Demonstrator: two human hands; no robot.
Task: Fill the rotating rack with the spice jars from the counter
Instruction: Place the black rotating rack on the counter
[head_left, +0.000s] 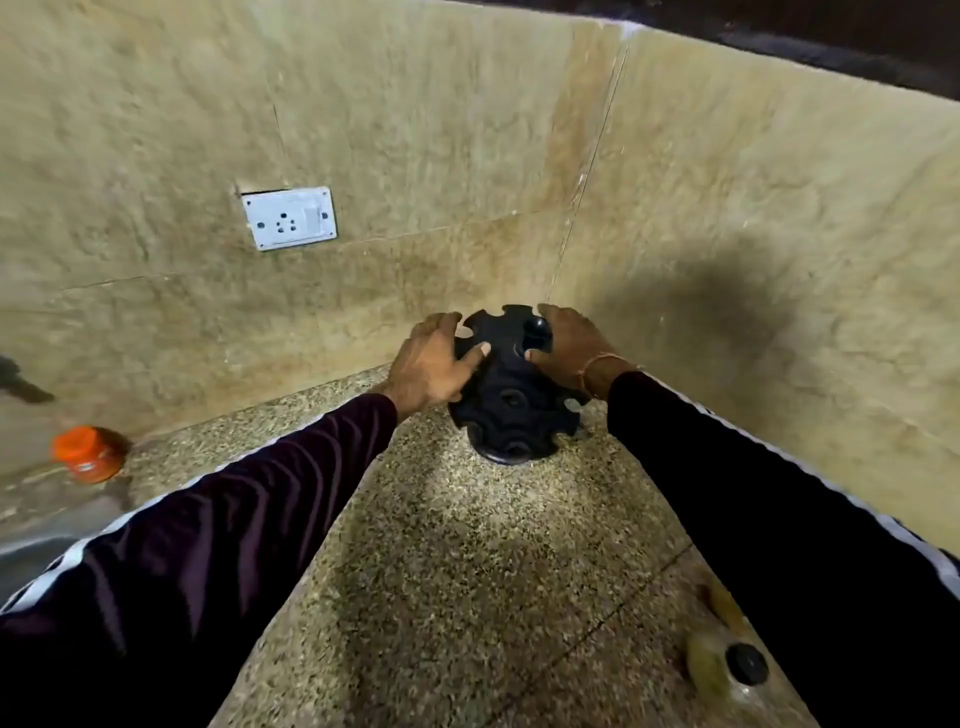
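Note:
A black rotating rack (511, 395) with scalloped tiers stands on the speckled counter (467, 561), tucked into the corner of the tiled walls. Its slots hold no jars. My left hand (431, 364) grips the top tier from the left, thumb lying across it. My right hand (569, 345) grips the same tier from the right, a thin band on its wrist. One jar with an orange lid (88, 453) sits far to the left against the wall. No other spice jar shows.
A white wall socket (289, 218) is set in the tiles above left. A black knob on a yellowish blurred object (746, 663) lies at the lower right beside my sleeve. A dark blurred object (21, 382) juts in at the far left edge.

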